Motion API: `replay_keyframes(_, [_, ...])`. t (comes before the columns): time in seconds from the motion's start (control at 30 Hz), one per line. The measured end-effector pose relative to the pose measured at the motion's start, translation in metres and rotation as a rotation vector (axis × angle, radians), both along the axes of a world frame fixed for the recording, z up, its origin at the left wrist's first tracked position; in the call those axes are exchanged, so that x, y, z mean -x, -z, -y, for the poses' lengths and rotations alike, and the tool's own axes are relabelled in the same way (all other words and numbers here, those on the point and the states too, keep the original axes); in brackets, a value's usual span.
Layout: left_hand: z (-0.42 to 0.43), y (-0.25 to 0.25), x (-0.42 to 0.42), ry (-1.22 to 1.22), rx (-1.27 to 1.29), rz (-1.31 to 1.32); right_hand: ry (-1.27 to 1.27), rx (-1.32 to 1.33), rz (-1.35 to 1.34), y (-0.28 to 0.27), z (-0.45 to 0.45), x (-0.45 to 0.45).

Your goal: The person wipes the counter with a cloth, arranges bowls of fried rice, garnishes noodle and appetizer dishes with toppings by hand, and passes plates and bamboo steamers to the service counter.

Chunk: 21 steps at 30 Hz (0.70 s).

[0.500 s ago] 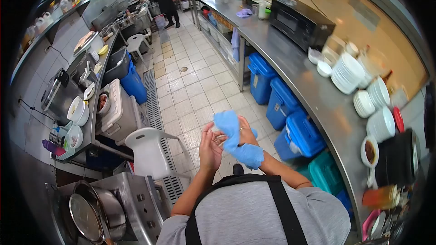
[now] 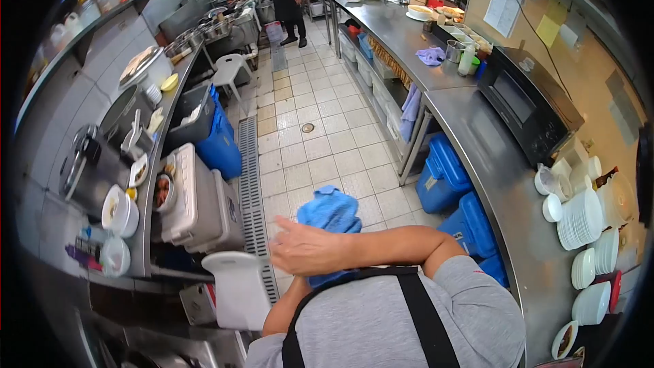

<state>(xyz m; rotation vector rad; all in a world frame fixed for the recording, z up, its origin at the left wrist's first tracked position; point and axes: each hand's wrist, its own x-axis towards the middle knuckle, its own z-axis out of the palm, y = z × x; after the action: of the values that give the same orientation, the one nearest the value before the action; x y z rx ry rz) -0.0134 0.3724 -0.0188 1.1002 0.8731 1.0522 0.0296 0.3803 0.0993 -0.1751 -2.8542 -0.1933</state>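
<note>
My right hand reaches across my body to the left, back up and somewhat blurred, its fingers stretched out with one standing apart. A crumpled blue cloth lies against the far side of my right wrist and forearm. More of the blue cloth shows on the near side, below the wrist. My left forearm comes up underneath; my left hand is hidden behind the right arm and the cloth, so its fingers do not show.
At right runs a steel counter with a black oven and stacked white plates; blue bins stand beneath. On the left are a white chair, a beige cooler and a floor drain. A person stands farther down the aisle.
My right arm has swung left across my body, over the left one. The blue cloth, earlier on my right hand, is bunched around the right wrist. My view has shifted forward along the aisle.
</note>
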Motion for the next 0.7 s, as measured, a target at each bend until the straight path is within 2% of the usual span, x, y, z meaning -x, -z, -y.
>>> replay_keyframes(0.1, [-0.073, -0.008, -0.008, 0.049, -0.112, -0.146, -0.27, 0.016, -0.497, -0.012, -0.084, 0.037])
replay_keyframes(0.23, [-0.164, -0.02, -0.019, 0.124, -0.287, -0.316, -0.152, 0.023, -0.738, -0.014, -0.193, 0.02])
replay_keyframes(0.33, [-0.236, -0.025, -0.03, 0.186, -0.43, -0.414, 0.123, -0.043, -0.793, -0.007, -0.264, -0.031])
replay_keyframes(0.47, [-0.336, -0.028, -0.048, 0.256, -0.653, -0.548, 0.348, -0.164, -0.808, 0.009, -0.349, -0.097])
replay_keyframes(0.6, [-0.433, -0.048, -0.07, 0.307, -0.87, -0.714, 0.714, -0.07, -0.8, 0.034, -0.448, -0.163])
replay_keyframes(0.7, [-0.496, -0.08, -0.076, 0.357, -0.996, -0.884, 0.894, 0.095, -0.602, 0.06, -0.517, -0.208])
